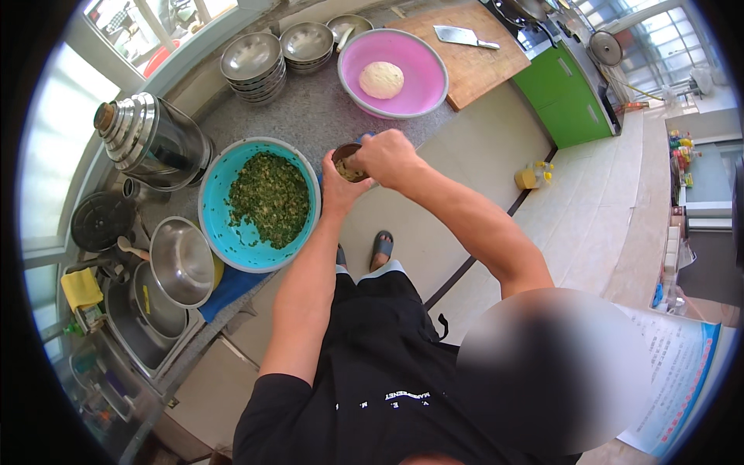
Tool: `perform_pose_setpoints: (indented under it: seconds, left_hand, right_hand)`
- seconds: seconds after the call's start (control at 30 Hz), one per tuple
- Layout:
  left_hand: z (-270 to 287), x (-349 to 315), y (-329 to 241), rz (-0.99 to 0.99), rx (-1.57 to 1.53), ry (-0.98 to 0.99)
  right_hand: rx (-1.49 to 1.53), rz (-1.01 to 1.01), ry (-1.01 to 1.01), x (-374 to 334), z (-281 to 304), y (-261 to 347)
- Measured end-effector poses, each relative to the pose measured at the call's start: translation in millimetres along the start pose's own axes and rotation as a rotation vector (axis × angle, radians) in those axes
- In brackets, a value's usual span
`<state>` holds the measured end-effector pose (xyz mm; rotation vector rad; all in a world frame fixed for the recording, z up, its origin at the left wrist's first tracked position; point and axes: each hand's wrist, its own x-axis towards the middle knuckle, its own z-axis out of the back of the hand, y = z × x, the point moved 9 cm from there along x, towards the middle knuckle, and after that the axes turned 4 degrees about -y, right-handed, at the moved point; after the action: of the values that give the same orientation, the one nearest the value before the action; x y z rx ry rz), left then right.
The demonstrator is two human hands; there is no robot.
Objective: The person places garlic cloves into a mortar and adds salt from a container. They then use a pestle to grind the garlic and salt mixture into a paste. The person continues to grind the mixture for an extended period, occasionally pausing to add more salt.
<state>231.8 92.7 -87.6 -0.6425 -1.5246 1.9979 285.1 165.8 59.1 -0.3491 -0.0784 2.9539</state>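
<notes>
My left hand (338, 191) is wrapped around a small round container (346, 167) with a brown rim and pale contents, tilted above the counter's edge. Over its mouth is my right hand (389, 160), fingers closed and bent down; whatever they grip is hidden. A turquoise basin (208, 225) stands just left of the container, holding a chopped green filling (269, 200). Beyond my hands sits a pink basin (422, 66) with a ball of pale dough (381, 80) inside.
Stacked metal bowls (251, 58) line the back of the counter. A cleaver (465, 36) lies on the wooden board (418, 23) at the far right. To the left are a large metal kettle (159, 143), an empty metal bowl (180, 262) and the sink (132, 325).
</notes>
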Motion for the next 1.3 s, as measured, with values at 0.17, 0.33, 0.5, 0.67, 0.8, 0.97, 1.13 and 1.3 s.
perform_pose_setpoints:
  seconds: [0.17, 0.33, 0.5, 0.67, 0.8, 0.97, 1.13, 1.3]
  left_hand:
    - [-9, 3, 18, -0.008, -0.157, -0.015]
    - [-4, 2, 4, 0.023, -0.105, 0.007]
    - [1, -3, -5, 0.002, -0.01, 0.011]
    - [4, -2, -5, -0.002, -0.015, 0.038]
    - [-4, 5, 2, -0.039, -0.025, 0.055]
    - [-7, 0, 16, 0.007, -0.13, 0.042]
    - [-4, 2, 2, -0.001, -0.096, 0.023]
    - [-4, 6, 1, -0.036, -0.031, 0.053]
  right_hand:
    - [0.014, -0.104, 0.117, 12, -28, 21]
    - [0.536, -0.7, -0.018, -9, -58, -41]
    - [0.502, -0.526, -0.07, -19, -44, -49]
    - [-0.017, -0.007, 0.0, 2, 6, -17]
    - [-0.296, 0.366, 0.07, 7, -18, 24]
    - [-0.008, 0.009, 0.141, 15, -45, 4]
    - [0.338, -0.426, -0.097, -11, -62, -27]
    - [0.181, -0.307, -0.11, -5, -11, -35]
